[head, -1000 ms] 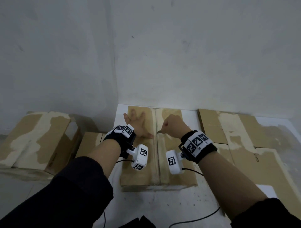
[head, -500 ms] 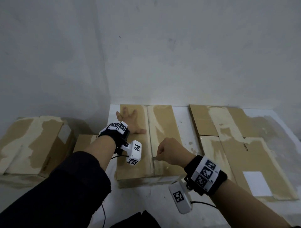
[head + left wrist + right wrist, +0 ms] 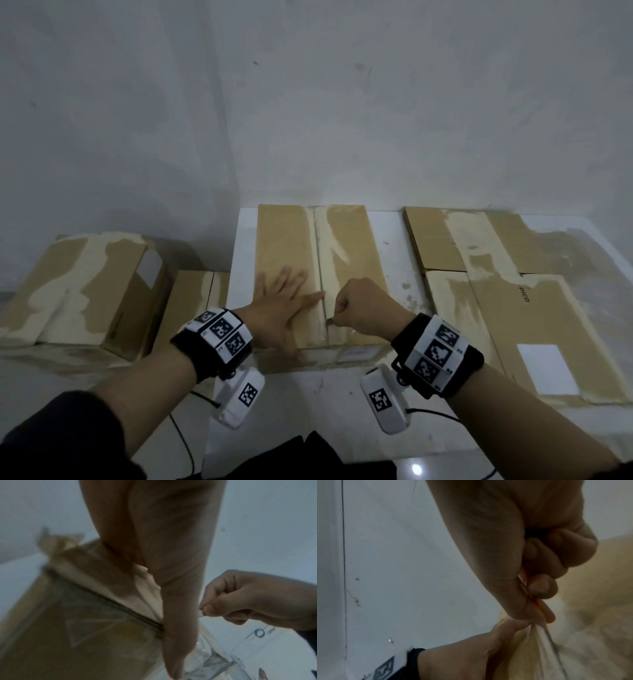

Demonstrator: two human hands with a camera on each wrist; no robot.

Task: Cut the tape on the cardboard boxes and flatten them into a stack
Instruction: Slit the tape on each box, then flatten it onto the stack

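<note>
Head view: a sealed cardboard box [image 3: 308,274] is seen lying on a white table [image 3: 394,394] against the wall, its two top flaps meeting at a taped centre seam [image 3: 320,260]. The left hand [image 3: 284,305] is laid flat on the left flap, fingers straight and spread and nothing grasped, presumably so that the box is kept from sliding under the cut. The right hand [image 3: 363,310] is closed into a fist just right of the seam near the front edge, and a small blade tip [image 3: 330,321] is seen projecting from it at the seam. Flattened cardboard [image 3: 513,308] is spread to the right, and an unopened box [image 3: 85,291] is seen lower at the left. Left wrist view: the flat palm [image 3: 154,547] is shown pressed on the flap beside the seam line [image 3: 120,607], while the slim cutter [image 3: 200,613] is pinched between thumb and curled fingers of the right fist [image 3: 248,599]. Right wrist view: an orange-tinted cutter [image 3: 534,599] is gripped in the fist [image 3: 522,561], directed down at the seam, with the steadying hand [image 3: 471,655] just beside it; the blade's contact with the tape cannot be made out.
</note>
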